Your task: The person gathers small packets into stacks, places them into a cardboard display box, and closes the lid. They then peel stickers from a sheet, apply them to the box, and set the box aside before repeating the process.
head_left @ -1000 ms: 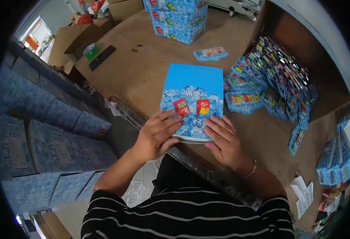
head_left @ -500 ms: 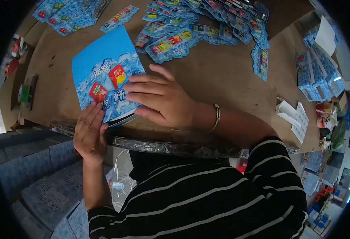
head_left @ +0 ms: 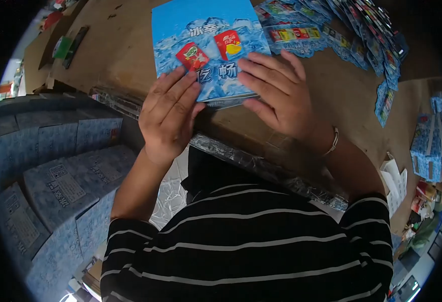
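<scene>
A blue printed box or folded card piece (head_left: 201, 43), with ice patterns, red pouches and white lettering, lies at the table's near edge. My left hand (head_left: 169, 108) rests on its lower left corner, fingers stretched out over the print and the thumb by the near edge. On its lower right side lie the spread fingers of my right hand (head_left: 279, 93), the thumb just below the near edge. Whether the piece is flat or has some depth is hard to tell.
Fanned blue printed cards (head_left: 341, 35) cover the table's far right. Blue cartons (head_left: 60, 186) are stacked at the left below the table (head_left: 130, 55). A green object (head_left: 61, 48) lies far left. Folded white card (head_left: 395, 183) and blue printed pieces (head_left: 428, 146) are at the right.
The view has swung left, so the table and cards sit differently. The blue piece now looks straighter and its near edge more closed, with both hands still on it.
</scene>
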The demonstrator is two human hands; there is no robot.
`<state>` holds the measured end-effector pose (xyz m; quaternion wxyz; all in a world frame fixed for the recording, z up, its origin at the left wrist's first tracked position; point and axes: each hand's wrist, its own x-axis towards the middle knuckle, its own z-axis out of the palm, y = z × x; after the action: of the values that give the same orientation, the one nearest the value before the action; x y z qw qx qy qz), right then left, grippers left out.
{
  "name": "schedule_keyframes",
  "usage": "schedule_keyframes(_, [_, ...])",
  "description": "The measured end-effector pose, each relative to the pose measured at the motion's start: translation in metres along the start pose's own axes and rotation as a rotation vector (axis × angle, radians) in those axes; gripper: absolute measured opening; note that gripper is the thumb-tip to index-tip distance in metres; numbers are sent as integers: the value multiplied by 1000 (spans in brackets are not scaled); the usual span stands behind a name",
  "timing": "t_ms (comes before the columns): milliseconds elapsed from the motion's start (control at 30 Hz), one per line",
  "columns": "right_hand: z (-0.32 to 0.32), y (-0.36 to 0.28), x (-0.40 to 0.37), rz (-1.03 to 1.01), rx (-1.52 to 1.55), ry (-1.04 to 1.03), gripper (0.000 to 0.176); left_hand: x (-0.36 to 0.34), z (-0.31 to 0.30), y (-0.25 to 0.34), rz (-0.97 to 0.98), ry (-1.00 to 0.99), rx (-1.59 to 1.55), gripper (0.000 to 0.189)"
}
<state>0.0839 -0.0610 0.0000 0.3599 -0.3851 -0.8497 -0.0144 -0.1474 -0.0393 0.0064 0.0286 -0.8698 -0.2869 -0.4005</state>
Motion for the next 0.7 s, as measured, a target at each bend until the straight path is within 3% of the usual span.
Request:
schedule_keyframes(133, [-3,5,6,21,70,-28,37,11,-13,5,-66,-149,-26,34])
schedule_keyframes(300, [-3,-8,9,76,196,8,37,7,-15,2,-38,-175,14,41])
schedule_keyframes(367, [-4,-7,9,46,-10,-85,38,6,-15,-2,-4,-180,46,43])
schedule_keyframes(467, [-5,-3,8,14,-34,-98,37,5,-15,-8,47,-192,43,46])
schedule_keyframes(600, [-12,-5,17,69,55,-124,43,12,-27,-13,-63,-215,-95,45])
schedule_keyframes(667, [-10,-1,20,256,224,75,51,11,-29,-17,-102,-184,-78,43])
schedule_keyframes(700, [-9,1,19,248,228,74,51,8,-26,-21,-70,-196,-81,42])
